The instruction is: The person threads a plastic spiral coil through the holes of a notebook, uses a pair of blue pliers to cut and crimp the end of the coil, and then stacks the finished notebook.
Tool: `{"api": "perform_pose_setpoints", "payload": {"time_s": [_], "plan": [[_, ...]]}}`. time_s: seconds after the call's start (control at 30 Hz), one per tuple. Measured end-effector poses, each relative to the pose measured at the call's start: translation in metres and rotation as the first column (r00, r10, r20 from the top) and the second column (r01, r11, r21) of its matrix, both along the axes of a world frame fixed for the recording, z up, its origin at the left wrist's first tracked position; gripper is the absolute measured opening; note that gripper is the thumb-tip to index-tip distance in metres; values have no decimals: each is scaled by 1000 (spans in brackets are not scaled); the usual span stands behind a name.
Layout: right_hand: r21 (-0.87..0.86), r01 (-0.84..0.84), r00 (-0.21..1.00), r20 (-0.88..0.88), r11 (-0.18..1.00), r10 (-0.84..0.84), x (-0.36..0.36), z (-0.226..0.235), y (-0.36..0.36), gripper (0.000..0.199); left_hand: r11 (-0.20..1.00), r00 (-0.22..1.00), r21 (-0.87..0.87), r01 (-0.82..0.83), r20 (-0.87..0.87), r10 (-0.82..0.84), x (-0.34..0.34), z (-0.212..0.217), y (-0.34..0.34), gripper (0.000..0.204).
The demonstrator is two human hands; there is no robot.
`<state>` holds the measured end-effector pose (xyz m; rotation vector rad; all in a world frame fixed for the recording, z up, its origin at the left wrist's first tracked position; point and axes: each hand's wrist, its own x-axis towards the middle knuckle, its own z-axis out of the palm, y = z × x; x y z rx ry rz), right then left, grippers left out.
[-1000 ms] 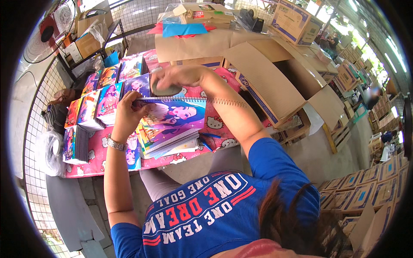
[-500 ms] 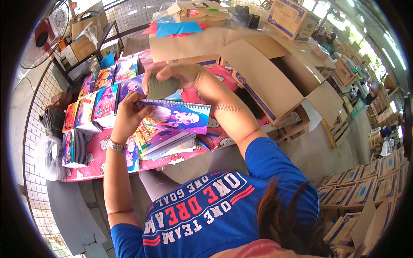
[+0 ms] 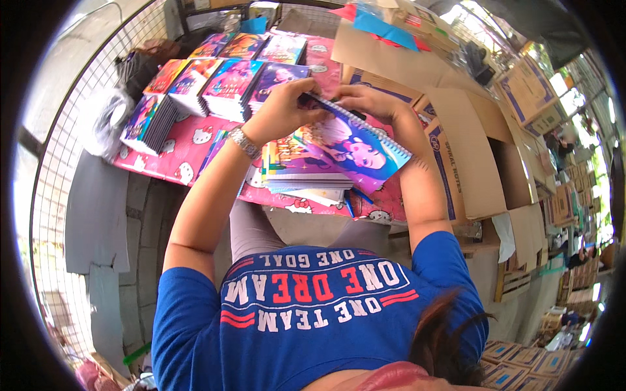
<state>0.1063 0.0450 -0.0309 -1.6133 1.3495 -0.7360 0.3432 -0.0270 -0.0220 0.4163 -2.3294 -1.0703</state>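
My left hand [image 3: 287, 109] pinches the upper left end of a purple spiral notebook [image 3: 365, 151] with a cartoon woman on its cover. The notebook is tilted above a stack of similar notebooks [image 3: 297, 171]. A wire coil runs along its far edge and sticks out past the right end, over my right forearm. My right hand [image 3: 370, 101] is closed with bent fingers just beyond the coil, near my left fingertips. Something dark shows under its fingers, but what it holds is mostly hidden. A blue pen [image 3: 349, 205] lies beside the stack.
Several piles of colourful notebooks [image 3: 225, 88] stand at the left on a pink patterned tablecloth [image 3: 186, 146]. An open cardboard box [image 3: 473, 150] is at the right, a closed carton [image 3: 531, 94] beyond it. Wire mesh [image 3: 72, 124] borders the left side. A clear plastic roll [image 3: 107, 124] hangs there.
The view has swung left. My right hand has come down to the coil beside my left hand; the grey-green rounded thing in it no longer shows clearly. The notebook now slants down to the right.
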Motion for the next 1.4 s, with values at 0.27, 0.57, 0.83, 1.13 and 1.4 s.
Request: {"api": "perform_pose_setpoints", "payload": {"time_s": [0.27, 0.57, 0.83, 1.13, 1.4], "plan": [[-305, 716, 441, -501, 628, -745, -96, -281, 95, 68, 955, 928, 160, -248, -245, 282, 2, -17, 9, 19], [-357, 483, 421, -706, 799, -570, 64, -286, 196, 67, 853, 831, 178, -490, -199, 519, 16, -25, 16, 22], [-522, 801, 537, 405, 295, -740, 74, -99, 141, 58, 924, 876, -13, -383, -322, 358, 18, -36, 15, 17], [-772, 344, 798, -60, 535, -600, 135, -8, 93, 55, 939, 893, 79, -334, -293, 342, 19, -33, 22, 23], [-19, 427, 711, 625, 904, -323, 138, 0, 94, 46, 928, 844, 2, -372, -415, 339, 25, -39, 29, 25]]}}
